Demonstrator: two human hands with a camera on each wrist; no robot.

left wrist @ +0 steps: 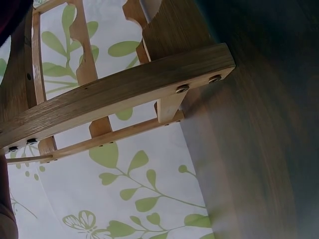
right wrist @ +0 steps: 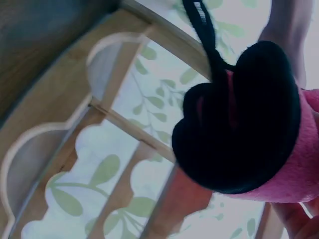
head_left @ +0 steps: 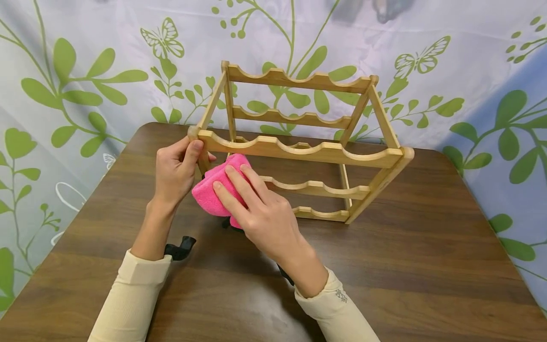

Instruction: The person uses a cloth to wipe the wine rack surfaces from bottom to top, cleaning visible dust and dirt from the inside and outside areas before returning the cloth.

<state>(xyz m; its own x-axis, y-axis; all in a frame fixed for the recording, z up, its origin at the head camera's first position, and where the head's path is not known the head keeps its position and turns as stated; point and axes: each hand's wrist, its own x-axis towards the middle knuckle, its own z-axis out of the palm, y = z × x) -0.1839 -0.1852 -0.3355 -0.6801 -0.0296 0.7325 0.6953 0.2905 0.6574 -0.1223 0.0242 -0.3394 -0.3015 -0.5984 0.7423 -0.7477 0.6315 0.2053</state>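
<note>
A light wooden rack (head_left: 307, 149) with scalloped rails stands on the table. My left hand (head_left: 175, 173) grips its near left upper corner, thumb over the front of the post. My right hand (head_left: 269, 213) holds a folded pink cloth (head_left: 220, 190) up against the left front post, fingers spread over it. The cloth hides most of that post. In the right wrist view, a dark side with a loop (right wrist: 239, 119) shows beside the pink of the cloth. From the left wrist, the rack's side bar (left wrist: 119, 89) appears with dark screw heads.
The brown wooden table (head_left: 406, 266) reaches back to a pale curtain (head_left: 107, 57) printed with green leaves and butterflies, close behind the rack. Black strap-like pieces (head_left: 181, 248) show by the left wrist and under the right.
</note>
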